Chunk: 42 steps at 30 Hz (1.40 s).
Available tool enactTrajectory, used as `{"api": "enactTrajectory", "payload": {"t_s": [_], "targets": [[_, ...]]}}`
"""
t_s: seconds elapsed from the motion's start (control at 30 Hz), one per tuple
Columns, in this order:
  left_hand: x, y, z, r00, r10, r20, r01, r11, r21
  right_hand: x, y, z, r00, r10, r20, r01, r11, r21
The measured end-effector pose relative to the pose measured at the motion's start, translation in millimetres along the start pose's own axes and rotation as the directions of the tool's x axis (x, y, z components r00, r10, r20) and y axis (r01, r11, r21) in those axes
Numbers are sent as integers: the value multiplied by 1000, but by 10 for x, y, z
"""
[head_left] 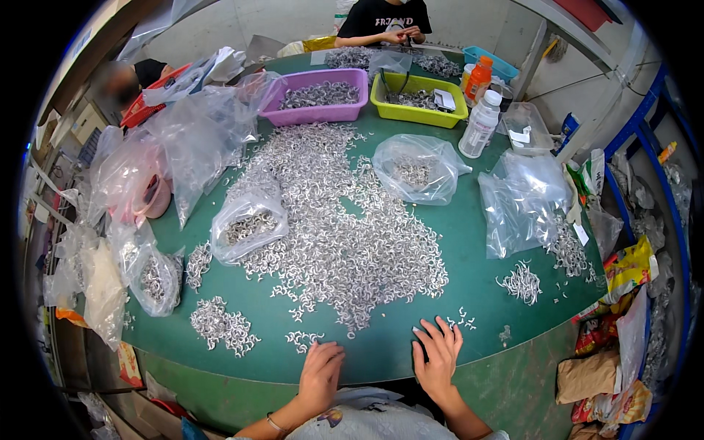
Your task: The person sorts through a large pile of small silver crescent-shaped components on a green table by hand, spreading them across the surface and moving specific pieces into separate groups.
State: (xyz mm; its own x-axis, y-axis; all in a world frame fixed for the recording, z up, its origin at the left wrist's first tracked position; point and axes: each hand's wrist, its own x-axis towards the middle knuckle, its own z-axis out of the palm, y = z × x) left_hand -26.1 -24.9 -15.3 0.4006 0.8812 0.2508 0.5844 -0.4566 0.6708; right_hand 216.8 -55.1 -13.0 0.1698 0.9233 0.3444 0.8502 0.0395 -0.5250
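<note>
Small silvery crescent-shaped metal pieces [345, 242] lie in a broad heap down the middle of the green table [381, 345]. At the near edge, my left hand [320, 372] is loosely closed, its fingers curled together beside a little cluster of crescents [301, 339]. Whatever may be under its fingertips is hidden. My right hand [438, 356] is open, fingers apart over the tabletop. A few loose crescents [462, 319] lie just right of its fingertips. Left of my left hand sits a separate pile of crescents [221, 326].
A purple basin [315, 116] and a yellow-green basin [418, 114] hold more pieces at the back. Clear bags of pieces [253, 246] [425, 192] flank the heap. A white bottle [480, 125] stands back right. Across the table, a person [385, 22] works with both hands.
</note>
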Motion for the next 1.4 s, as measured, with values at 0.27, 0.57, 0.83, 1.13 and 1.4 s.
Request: {"api": "enactTrajectory", "payload": {"t_s": [0.27,0.57,0.83,1.13,1.4], "targets": [[-74,-87,-96,986,-112,-120,122,990,78,2,-9,-14,1000,3,-9,-3,1000,-3],[-34,-131,-126,978,-185,-99,193,978,81,-6,-5,13,1000,3,-26,-4,1000,-14],[68,-65,-127,972,-219,-84,230,962,150,7,-15,9,999,-4,-33,3,1000,-23],[63,-137,-125,966,-242,-88,253,957,141,13,-5,21,1000,-6,-31,5,1000,-22],[207,-76,-108,964,-257,-70,265,949,169,38,-34,4,999,13,-40,-13,1000,-10]]}}
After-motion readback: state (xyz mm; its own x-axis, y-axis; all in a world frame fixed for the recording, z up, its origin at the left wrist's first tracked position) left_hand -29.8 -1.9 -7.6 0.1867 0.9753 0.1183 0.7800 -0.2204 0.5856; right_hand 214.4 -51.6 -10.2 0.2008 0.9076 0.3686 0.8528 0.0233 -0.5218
